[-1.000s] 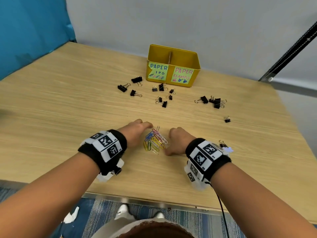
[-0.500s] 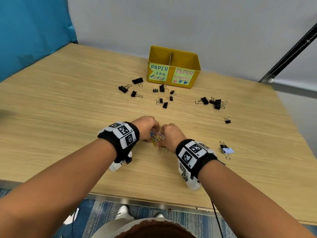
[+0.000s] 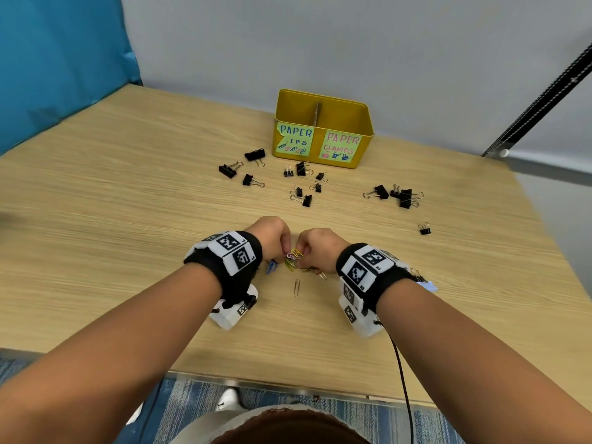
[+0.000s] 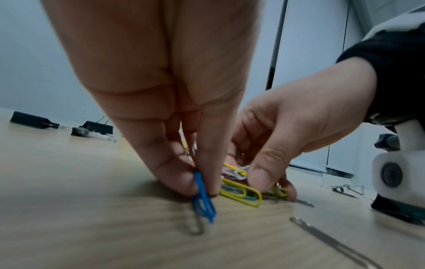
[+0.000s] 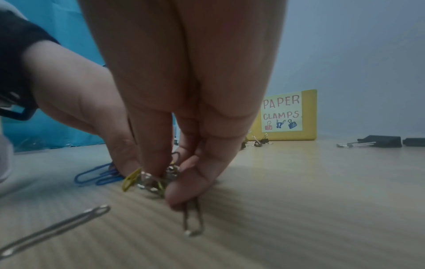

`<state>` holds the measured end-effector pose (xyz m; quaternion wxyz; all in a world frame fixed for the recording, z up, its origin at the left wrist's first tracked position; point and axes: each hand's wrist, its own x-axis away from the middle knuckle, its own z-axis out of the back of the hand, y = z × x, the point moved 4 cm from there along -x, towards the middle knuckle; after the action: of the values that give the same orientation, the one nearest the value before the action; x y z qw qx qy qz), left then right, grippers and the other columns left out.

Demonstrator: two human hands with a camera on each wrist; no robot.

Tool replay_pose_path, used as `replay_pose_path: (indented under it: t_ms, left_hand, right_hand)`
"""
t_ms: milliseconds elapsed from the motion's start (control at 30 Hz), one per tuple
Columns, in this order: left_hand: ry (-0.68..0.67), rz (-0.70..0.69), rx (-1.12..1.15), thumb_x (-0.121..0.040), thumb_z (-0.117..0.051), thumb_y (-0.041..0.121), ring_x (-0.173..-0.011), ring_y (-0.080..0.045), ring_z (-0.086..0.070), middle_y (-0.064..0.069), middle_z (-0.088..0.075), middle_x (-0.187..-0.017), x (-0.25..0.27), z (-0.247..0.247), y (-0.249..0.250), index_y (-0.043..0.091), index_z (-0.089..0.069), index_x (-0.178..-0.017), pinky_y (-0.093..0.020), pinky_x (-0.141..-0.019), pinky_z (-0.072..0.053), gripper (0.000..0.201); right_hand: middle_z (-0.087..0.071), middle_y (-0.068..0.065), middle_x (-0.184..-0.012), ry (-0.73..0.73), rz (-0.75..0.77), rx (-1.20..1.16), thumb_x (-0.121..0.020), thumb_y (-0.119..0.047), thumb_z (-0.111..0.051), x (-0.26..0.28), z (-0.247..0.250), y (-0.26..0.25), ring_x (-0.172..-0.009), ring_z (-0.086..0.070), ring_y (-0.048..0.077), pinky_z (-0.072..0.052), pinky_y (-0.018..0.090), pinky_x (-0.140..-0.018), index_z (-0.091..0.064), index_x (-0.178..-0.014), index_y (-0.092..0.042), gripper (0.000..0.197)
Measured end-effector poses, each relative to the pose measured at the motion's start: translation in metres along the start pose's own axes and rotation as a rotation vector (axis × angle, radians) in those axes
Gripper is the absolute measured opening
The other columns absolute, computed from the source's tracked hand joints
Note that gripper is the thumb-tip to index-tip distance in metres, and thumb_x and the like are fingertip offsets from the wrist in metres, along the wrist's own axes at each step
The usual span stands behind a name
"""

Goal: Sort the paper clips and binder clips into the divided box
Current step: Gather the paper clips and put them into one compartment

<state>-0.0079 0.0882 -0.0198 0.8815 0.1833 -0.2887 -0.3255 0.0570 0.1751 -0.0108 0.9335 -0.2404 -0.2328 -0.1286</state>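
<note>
Gathering the paper clips [image 3: 293, 258] near the table's front edge, my left hand [image 3: 271, 233] and right hand [image 3: 322, 248] both pinch them in curled fingers. One stray clip [image 3: 297, 287] lies apart. All binder clips [image 3: 302, 184] remain scattered before the box [image 3: 323, 129], so I judge the sorting barely started.

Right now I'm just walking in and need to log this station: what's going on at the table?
A person is gathering a bunch of coloured paper clips on the wooden table, the left hand and right hand pinching at it from either side. One silver paper clip lies loose nearer the person. Black binder clips lie scattered before the yellow divided box.
</note>
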Motion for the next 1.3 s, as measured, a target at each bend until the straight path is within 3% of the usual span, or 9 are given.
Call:
replay_pose_path:
  t_ms: [133, 333, 633, 733, 833, 900, 1033, 1167, 1300]
  left_hand:
    - [-0.033, 0.048, 0.237, -0.074, -0.069, -0.009, -0.057, -0.015, -0.058, -0.002, -0.059, -0.063, -0.01, 0.005, -0.011, 0.013, -0.066, -0.065, -0.027, -0.066, -0.058, 0.024]
    - [-0.058, 0.063, 0.545, -0.077, -0.069, -0.01, -0.052, -0.006, -0.062, 0.005, -0.067, -0.054, -0.023, 0.028, -0.022, 0.013, -0.064, -0.066, -0.01, -0.048, -0.052, 0.025]
    - [0.355, -0.023, 1.048, -0.078, -0.063, -0.015, -0.04, 0.001, -0.062, 0.009, -0.067, -0.044, -0.081, 0.138, -0.002, 0.006, -0.06, -0.068, -0.01, -0.045, -0.053, 0.024]
    - [0.498, -0.036, 1.022, -0.077, -0.066, -0.012, -0.048, -0.006, -0.063, 0.002, -0.066, -0.058, -0.113, 0.171, 0.01, 0.011, -0.059, -0.065, -0.019, -0.059, -0.057, 0.027]
    - [0.594, 0.043, 0.839, -0.076, -0.073, 0.0, -0.071, -0.021, -0.064, -0.007, -0.066, -0.074, -0.148, 0.187, 0.011, 0.015, -0.069, -0.069, -0.038, -0.084, -0.058, 0.017]
    - [0.575, 0.071, 0.651, -0.078, -0.074, 0.01, -0.082, -0.021, -0.065, -0.008, -0.07, -0.087, -0.161, 0.189, 0.014, 0.008, -0.075, -0.088, -0.03, -0.082, -0.057, 0.011]
    - [0.546, 0.018, 0.344, -0.086, -0.064, 0.013, -0.111, -0.023, -0.062, -0.009, -0.069, -0.119, -0.167, 0.187, 0.023, 0.009, -0.07, -0.114, -0.027, -0.093, -0.046, 0.029]
    - [0.617, -0.046, 0.292, -0.089, -0.058, 0.01, -0.109, -0.022, -0.062, -0.008, -0.067, -0.119, -0.142, 0.185, 0.031, 0.012, -0.067, -0.116, -0.022, -0.091, -0.044, 0.029]
    - [0.522, -0.1, 0.296, -0.086, -0.063, 0.009, -0.086, -0.017, -0.06, -0.004, -0.066, -0.088, -0.096, 0.154, 0.03, 0.011, -0.071, -0.096, -0.021, -0.08, -0.046, 0.013]
  right_hand:
    - [-0.059, 0.006, -0.084, -0.02, -0.034, -0.144, -0.084, -0.007, -0.066, -0.015, 0.007, 0.01, -0.052, -0.056, 0.013, -0.051, 0.023, -0.055, -0.059, -0.098, -0.009, 0.016]
    - [-0.064, 0.002, -0.056, -0.07, -0.031, -0.557, -0.082, 0.008, -0.064, -0.035, 0.032, 0.023, -0.04, -0.06, 0.006, -0.055, 0.017, -0.05, -0.06, -0.077, -0.007, 0.016]
    - [-0.067, -0.002, -0.054, 0.115, 0.123, -1.031, -0.085, 0.01, -0.058, -0.088, 0.163, 0.001, -0.043, -0.065, 0.004, -0.055, 0.012, -0.047, -0.058, -0.078, -0.005, 0.017]
    - [-0.065, -0.002, -0.048, 0.218, 0.144, -1.087, -0.086, 0.01, -0.057, -0.119, 0.2, -0.009, -0.039, -0.063, 0.004, -0.054, 0.013, -0.044, -0.054, -0.075, -0.006, 0.02]
    - [-0.057, 0.007, -0.066, 0.344, 0.036, -0.992, -0.084, 0.009, -0.06, -0.153, 0.216, -0.01, -0.046, -0.062, 0.011, -0.055, 0.016, -0.044, -0.05, -0.07, -0.008, 0.024]
    - [-0.058, 0.009, -0.076, 0.39, -0.031, -0.824, -0.085, 0.005, -0.062, -0.171, 0.216, -0.009, -0.068, -0.065, 0.021, -0.06, 0.023, -0.063, -0.057, -0.074, -0.007, 0.017]
    - [-0.068, 0.015, -0.117, 0.35, -0.055, -0.382, -0.085, -0.007, -0.064, -0.185, 0.213, -0.011, -0.111, -0.062, 0.03, -0.05, 0.041, -0.099, -0.065, -0.119, -0.006, 0.034]
    - [-0.07, 0.007, -0.115, 0.491, -0.026, -0.231, -0.085, -0.007, -0.06, -0.159, 0.215, -0.013, -0.107, -0.062, 0.021, -0.046, 0.024, -0.09, -0.07, -0.111, -0.011, 0.029]
    - [-0.066, 0.004, -0.091, 0.5, 0.016, -0.16, -0.085, -0.009, -0.061, -0.105, 0.185, -0.012, -0.079, -0.055, 0.015, -0.05, 0.027, -0.076, -0.073, -0.097, -0.009, 0.017]
